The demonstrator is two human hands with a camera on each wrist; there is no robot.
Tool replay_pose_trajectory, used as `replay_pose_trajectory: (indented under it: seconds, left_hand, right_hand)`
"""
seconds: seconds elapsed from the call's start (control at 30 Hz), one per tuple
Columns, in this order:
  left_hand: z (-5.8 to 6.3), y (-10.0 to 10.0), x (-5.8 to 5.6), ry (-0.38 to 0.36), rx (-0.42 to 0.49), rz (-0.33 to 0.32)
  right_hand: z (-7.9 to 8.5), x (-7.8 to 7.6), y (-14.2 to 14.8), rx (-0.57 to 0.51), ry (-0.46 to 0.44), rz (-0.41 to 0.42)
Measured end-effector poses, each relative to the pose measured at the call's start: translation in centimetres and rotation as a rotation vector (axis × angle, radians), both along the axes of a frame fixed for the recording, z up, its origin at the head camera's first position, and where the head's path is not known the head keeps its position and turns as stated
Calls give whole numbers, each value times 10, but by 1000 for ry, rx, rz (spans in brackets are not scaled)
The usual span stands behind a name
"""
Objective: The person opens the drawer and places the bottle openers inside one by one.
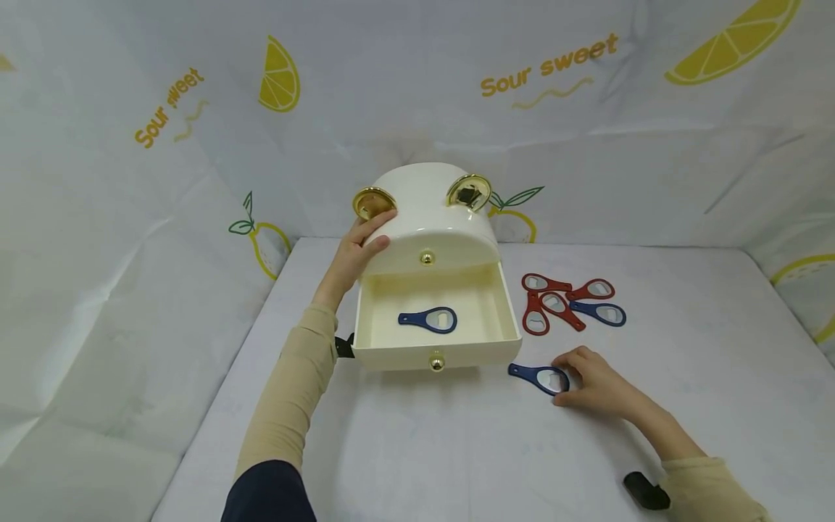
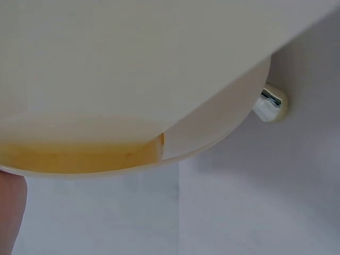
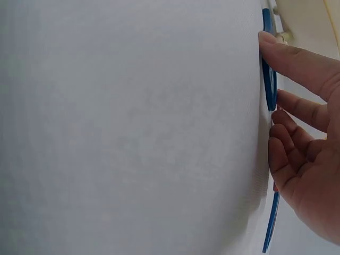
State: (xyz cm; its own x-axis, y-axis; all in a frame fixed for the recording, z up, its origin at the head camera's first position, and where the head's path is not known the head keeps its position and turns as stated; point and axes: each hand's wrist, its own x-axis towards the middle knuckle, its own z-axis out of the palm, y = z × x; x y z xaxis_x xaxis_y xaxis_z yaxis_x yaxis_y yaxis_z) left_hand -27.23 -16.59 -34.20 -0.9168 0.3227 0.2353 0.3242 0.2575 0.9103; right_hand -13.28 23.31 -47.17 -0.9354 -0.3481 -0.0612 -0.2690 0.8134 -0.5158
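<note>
A cream-white drawer box with two round gold ears stands on the table. Its lower drawer is pulled out and holds one blue bottle opener. My left hand rests on the box's left side below the gold ear, thumb and fingers laid along the shell. In front of the drawer's right corner, my right hand pinches the round end of a second blue bottle opener between thumb and fingers. This opener lies flat at table level, its handle towards the drawer.
Several red bottle openers lie grouped right of the box, with another blue opener beside them. The upper drawer, with its gold knob, is closed. A white lemon-print cloth hangs behind the table.
</note>
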Motion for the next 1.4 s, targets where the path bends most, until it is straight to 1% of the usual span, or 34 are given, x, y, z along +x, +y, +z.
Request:
replay_pose_trajectory:
  seconds: [0.23, 0.5, 0.6, 0.7, 0.8, 0.93, 1.07, 1.27, 1.4]
  left_hand:
    - [4, 2, 2, 2, 5, -3]
    - [2, 2, 3, -4, 5, -6]
    - [2, 2, 3, -2, 13, -8]
    - [3, 2, 4, -2, 13, -8]
    - [4, 1, 5, -8, 10, -4]
    - [4, 1, 5, -11, 12, -4]
    - [3, 1, 5, 0, 13, -3]
    - [3, 1, 3, -11, 15, -6]
    - [1, -1, 3, -18, 19, -6]
  right_hand:
    - [1, 4, -3, 26, 28, -10]
    - [6, 4, 1, -6, -30, -45]
    - [11, 4, 5, -10, -29, -67]
    - [19, 3, 9, -17, -1, -66]
    - [26, 2, 15, -25, 58, -63]
    - [36, 0, 22, -62, 135, -99]
    - [46, -2, 26, -118, 175, -149]
    - [58, -4, 24, -205, 226, -220]
    - [66, -10, 16, -294, 270, -236]
